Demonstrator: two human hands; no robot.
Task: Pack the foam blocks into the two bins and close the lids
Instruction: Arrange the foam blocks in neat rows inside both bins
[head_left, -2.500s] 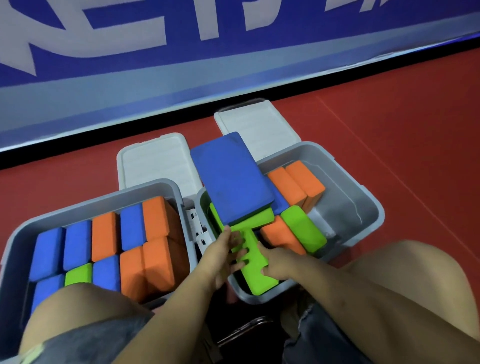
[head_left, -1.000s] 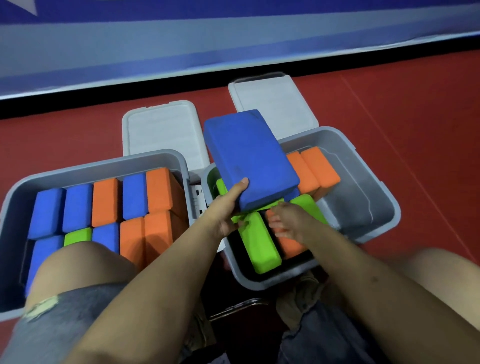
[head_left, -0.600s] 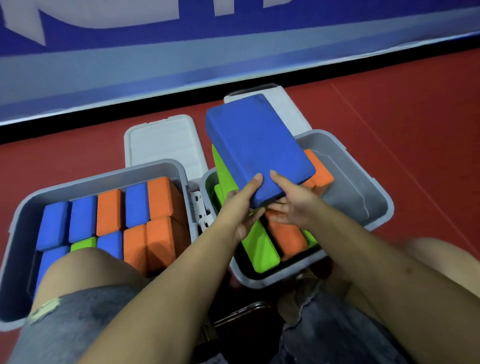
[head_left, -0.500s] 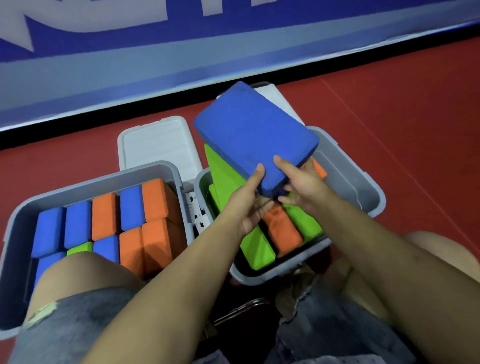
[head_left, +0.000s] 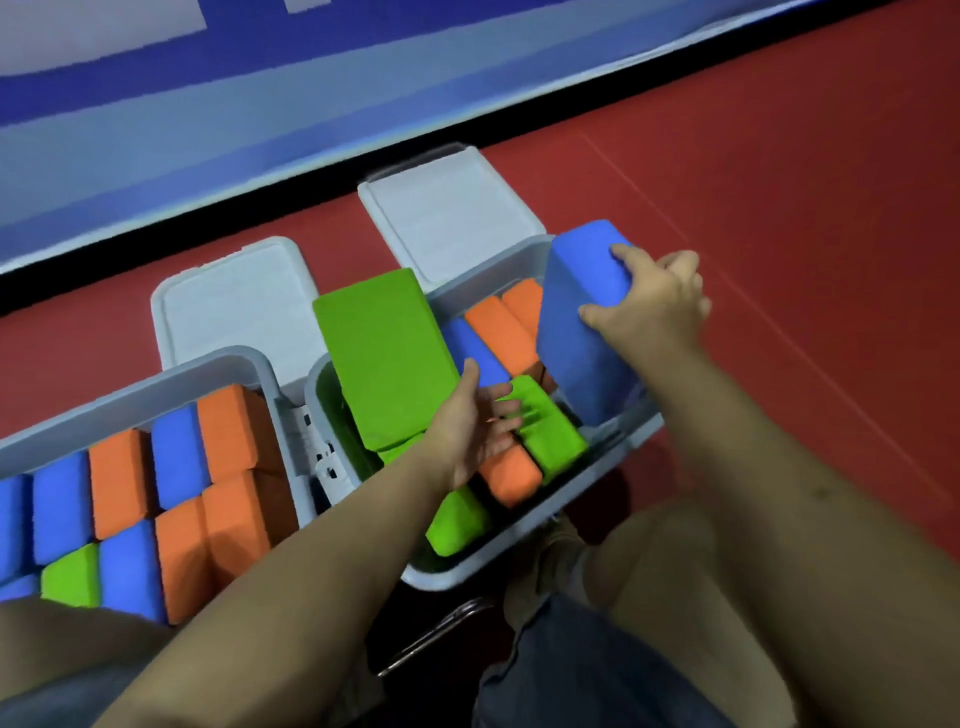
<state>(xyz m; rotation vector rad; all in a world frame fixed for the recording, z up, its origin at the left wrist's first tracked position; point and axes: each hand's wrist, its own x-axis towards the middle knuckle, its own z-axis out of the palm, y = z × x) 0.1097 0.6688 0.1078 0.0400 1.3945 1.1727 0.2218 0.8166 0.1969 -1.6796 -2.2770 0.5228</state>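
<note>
Blue block (head_left: 582, 332) shifted rt, over red floor (head_left: 779, 208).

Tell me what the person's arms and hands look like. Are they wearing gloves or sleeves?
No gloves and no sleeves. The left hand and right hand are bare, and both forearms are uncovered all the way into the picture. No watch, ring or bracelet shows. Lower down, the person wears grey-blue denim shorts, with bare knees.

Red floor (head_left: 779, 156) underfoot, faint thin seam lines crossing it diagonally. Beyond fingers: black baseboard strip (head_left: 260, 208) along floor edge. Above it, blue banner wall (head_left: 363, 67), pale blue lower band, white lettering partly cut off at top. Even indoor light.
</note>
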